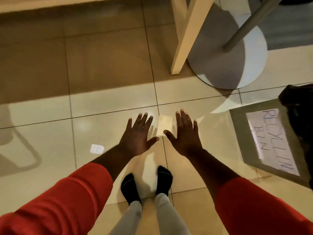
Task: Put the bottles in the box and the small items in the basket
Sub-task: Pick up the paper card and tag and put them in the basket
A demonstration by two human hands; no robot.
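I am looking down at a tiled floor with both arms stretched out in red sleeves. My left hand (138, 133) is flat, palm down, fingers spread, holding nothing. My right hand (185, 132) is beside it, also flat and spread, holding nothing. A grey box (240, 133) stands at the right with a paper label reading "RECYCLING BIN" (269, 141) and a black liner (298, 116) at its top. No bottles, small items or basket are in view.
A small white paper scrap (97, 148) lies on the floor left of my left hand. A cream table leg (188, 36) and a round white stand base (237, 53) with a grey pole stand ahead on the right. My feet in black socks (147, 182) are below.
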